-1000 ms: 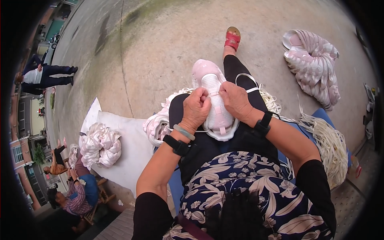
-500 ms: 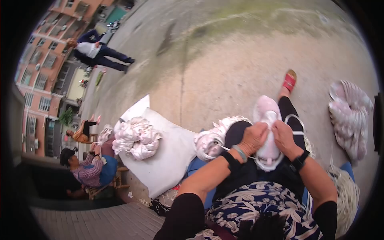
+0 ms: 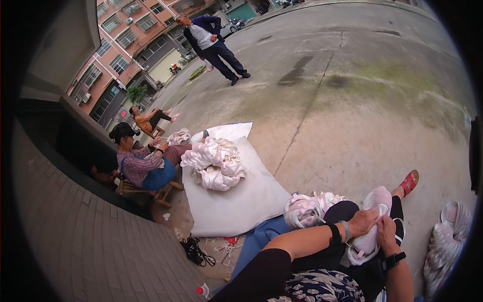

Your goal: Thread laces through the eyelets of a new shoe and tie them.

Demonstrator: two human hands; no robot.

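Observation:
A pale pink and white shoe upper (image 3: 377, 197) lies lengthwise over my lap, its toe pointing away from me. My left hand (image 3: 363, 223) is closed at its middle, fingers bent in on the lacing area. Close beside it, my right hand (image 3: 387, 232) is closed too, at the upper's right edge. Whatever thin lace sits between the fingertips is too small to make out. A loop of white lace (image 3: 401, 229) hangs beyond my right hand. By my left knee rests a bundle of similar uppers (image 3: 306, 211).
A white sheet (image 3: 266, 194) on the ground bears a ring of bundled uppers (image 3: 215, 163). Another bundle (image 3: 448, 249) lies at far right. A seated co-worker (image 3: 143, 161) handles pieces at left. Farther off, one person stands and another sits. Black cord (image 3: 198, 251) lies near the brick wall (image 3: 115, 241).
My view has swung left, so the scene shifts right and tilts. Both hands stay on the shoe upper, still close together.

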